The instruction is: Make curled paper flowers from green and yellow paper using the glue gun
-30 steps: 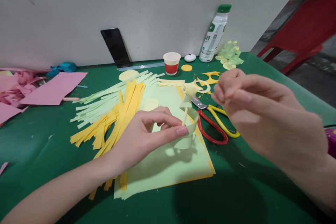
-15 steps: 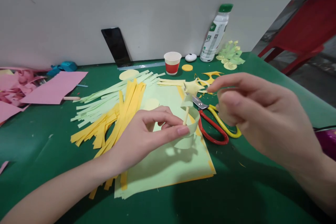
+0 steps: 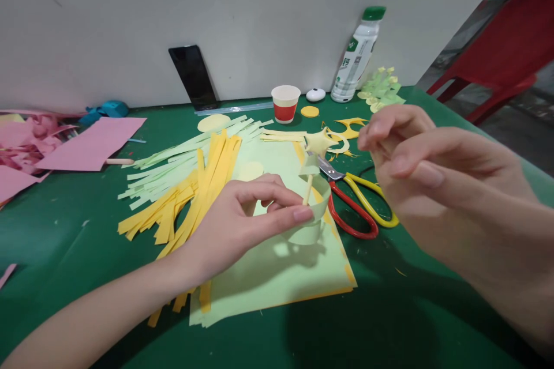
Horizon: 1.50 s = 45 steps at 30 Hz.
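The left hand point(image 3: 249, 216) pinches a pale stem point(image 3: 307, 189) between thumb and finger, above green sheets point(image 3: 281, 279); a yellow star point(image 3: 319, 141) tops it, a light green strip point(image 3: 305, 234) coiling loosely below. The right hand point(image 3: 459, 184), its index finger pointing near the star a moment ago, hangs apart at right, fingers curled (whether gripping anything, I cannot tell), so the left alone steadies the stem. Scissors point(image 3: 335, 172) lie right of the sheets, a cup point(image 3: 285, 110) at the far side.

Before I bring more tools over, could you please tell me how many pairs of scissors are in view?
1: the red-and-yellow-handled scissors, lying between the left hand and the right hand. Others could be hidden under the pale green sheets.
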Motion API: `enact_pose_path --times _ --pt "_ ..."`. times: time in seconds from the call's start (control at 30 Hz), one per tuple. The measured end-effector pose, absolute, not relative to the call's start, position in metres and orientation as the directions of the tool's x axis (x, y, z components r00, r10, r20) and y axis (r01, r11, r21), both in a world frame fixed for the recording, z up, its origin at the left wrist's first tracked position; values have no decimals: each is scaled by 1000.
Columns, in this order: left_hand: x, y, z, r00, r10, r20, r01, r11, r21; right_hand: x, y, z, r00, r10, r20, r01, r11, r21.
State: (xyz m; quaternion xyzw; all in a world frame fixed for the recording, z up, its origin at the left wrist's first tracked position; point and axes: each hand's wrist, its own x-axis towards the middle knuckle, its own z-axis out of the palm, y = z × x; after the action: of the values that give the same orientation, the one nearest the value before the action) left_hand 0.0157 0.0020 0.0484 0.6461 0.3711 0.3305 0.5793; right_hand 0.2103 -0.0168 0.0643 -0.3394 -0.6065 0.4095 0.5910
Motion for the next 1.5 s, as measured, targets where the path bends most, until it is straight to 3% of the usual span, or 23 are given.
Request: enact_pose_path --times 0.27,0.4,0.47,0.57,0.7,0.97,1.07,1.17,1.3,1.5 --pt "16 3 48 500 866 -6 106 -54 993 213 -15 66 -183 892 414 -310 348 -885" --pt "16 3 48 498 867 -9 106 -50 993 212 -17 67 -216 916 337 -393 234 -889" --pt "16 3 48 499 867 -13 111 -49 993 211 -18 67 -150 947 285 -316 227 -921" --pt "16 3 49 499 866 -8 112 -56 992 209 -20 67 -69 968 242 -4 242 -970" --pt "17 3 49 505 863 -8 117 -60 991 205 -19 69 -103 963 248 332 268 -904" --pt "18 3 49 527 849 -27 113 -39 993 203 -15 65 -162 977 141 376 193 -906" --pt "18 3 48 523 852 -28 113 -37 993 206 -16 62 -152 979 133 290 173 -941" --pt "18 3 48 520 854 -28 107 -33 994 209 -18 61 -82 971 223 63 228 -972" --pt "18 4 48 517 856 -26 103 -32 994 211 -16 65 -13 936 352 -218 341 -914" --pt "18 3 46 523 852 -22 94 -32 995 208 -13 70 -89 982 166 -456 108 -883"
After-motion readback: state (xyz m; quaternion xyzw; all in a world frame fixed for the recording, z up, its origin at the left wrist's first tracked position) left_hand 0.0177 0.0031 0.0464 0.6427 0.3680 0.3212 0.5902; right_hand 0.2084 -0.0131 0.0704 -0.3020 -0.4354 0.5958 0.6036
